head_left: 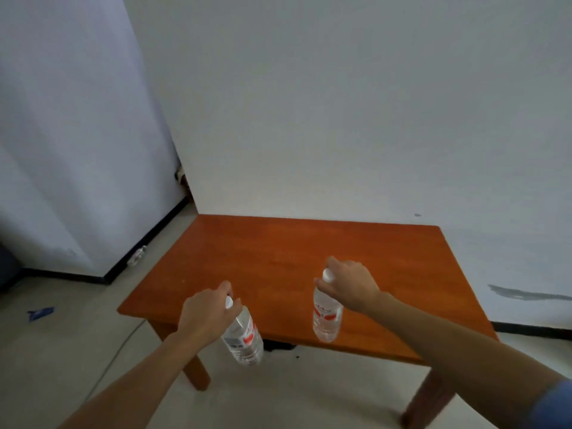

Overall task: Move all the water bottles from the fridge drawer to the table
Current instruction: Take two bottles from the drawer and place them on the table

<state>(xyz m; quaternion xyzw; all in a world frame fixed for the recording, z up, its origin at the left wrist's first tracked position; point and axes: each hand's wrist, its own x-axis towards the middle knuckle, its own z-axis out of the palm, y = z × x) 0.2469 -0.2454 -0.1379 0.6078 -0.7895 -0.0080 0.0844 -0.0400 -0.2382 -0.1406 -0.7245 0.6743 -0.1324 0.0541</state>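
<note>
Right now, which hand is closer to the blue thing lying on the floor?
Left. The left hand, holding a bottle by its top, is on the same side as the blue thing. The right hand is farther away, over the table.

both hands (210, 314) grip capped water bottles (327, 315) above the table (278, 243).
</note>
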